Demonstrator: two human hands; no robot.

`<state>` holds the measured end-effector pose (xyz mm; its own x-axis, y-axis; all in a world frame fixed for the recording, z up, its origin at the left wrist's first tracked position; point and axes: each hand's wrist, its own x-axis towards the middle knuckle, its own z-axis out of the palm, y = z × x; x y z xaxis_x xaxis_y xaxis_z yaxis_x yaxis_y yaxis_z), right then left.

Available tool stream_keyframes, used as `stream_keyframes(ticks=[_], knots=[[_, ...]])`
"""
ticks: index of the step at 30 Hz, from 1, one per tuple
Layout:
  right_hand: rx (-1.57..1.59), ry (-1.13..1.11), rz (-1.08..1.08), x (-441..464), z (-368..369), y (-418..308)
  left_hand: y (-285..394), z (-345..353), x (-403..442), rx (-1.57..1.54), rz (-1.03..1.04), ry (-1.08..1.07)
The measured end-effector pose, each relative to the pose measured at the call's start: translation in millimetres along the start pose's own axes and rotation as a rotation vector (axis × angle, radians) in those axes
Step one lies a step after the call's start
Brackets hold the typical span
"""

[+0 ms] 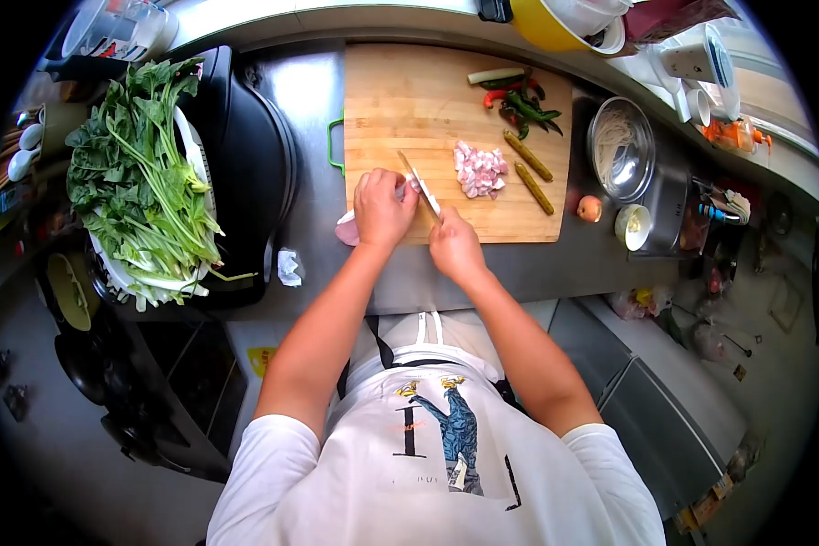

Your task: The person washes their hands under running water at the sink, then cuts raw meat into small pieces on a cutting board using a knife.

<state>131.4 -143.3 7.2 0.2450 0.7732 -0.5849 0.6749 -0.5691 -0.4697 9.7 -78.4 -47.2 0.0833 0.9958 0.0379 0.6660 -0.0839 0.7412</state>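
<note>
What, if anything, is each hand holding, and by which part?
The right hand grips the knife by its handle. The left hand is at pink meat; its exact hold is hidden.

Leafy greens (150,187) in white container (194,150).

Left hand (382,209) curled, right hand (455,244) clenched; forearms (328,318) converging.

pale pink meat (480,170), silver knife (421,187), tan board (409,100)
</note>
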Motion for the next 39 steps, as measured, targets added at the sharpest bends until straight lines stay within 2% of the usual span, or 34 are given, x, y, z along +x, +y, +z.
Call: stream_keyframes(ticks=[5, 8, 10, 13, 16, 18, 20, 22, 23, 25, 29, 34, 39], knots=[[-0.036, 0.028, 0.009, -13.7, 4.7, 6.8, -1.1, 4.8, 1.5, 0.036, 0.009, -0.011], [-0.098, -0.033, 0.12, -8.4, 3.3, 6.8, -2.9, 7.2, 2.2, 0.049, 0.005, -0.017], [-0.089, -0.02, -0.019, 14.2, 9.6, 3.5, -2.7, 5.8, -0.3, 0.061, 0.011, -0.031], [0.007, 0.069, 0.011, 38.2, 19.5, -19.0, -7.4, 0.7, 3.1, 0.054, 0.045, -0.063], [-0.001, 0.038, -0.05, 44.5, 12.0, -6.0, -15.3, -4.1, 6.0, -0.033, 0.116, -0.088], [-0.065, 0.123, -0.089, 37.4, 4.5, -0.7, -24.1, -11.9, -1.2, -0.191, 0.031, 0.015], [0.04, 0.16, -0.018, 23.4, -10.6, -8.8, -24.6, -28.7, -2.3, -0.109, -0.016, 0.011], [0.044, 0.151, -0.035, 18.2, -5.3, -1.5, -23.8, -32.2, -6.0, -0.043, -0.053, 0.029], [0.032, 0.077, -0.001, 15.3, -3.2, -0.3, -20.4, -31.1, -4.9, -0.047, -0.049, 0.034], [0.057, -0.016, 0.014, 8.7, 2.0, 0.7, -13.0, -27.7, -8.0, -0.005, 0.068, -0.017], [0.014, -0.017, -0.022, 0.6, 10.2, 4.2, -12.2, -10.8, -7.9, 0.015, 0.091, -0.036], [-0.035, -0.018, 0.03, -9.6, 10.2, 9.1, -14.5, -5.5, -6.8, 0.011, 0.081, -0.031], [-0.025, 0.035, -0.005, 27.0, 31.0, -9.4, -15.4, -3.7, -5.6, 0.047, 0.091, -0.036]])
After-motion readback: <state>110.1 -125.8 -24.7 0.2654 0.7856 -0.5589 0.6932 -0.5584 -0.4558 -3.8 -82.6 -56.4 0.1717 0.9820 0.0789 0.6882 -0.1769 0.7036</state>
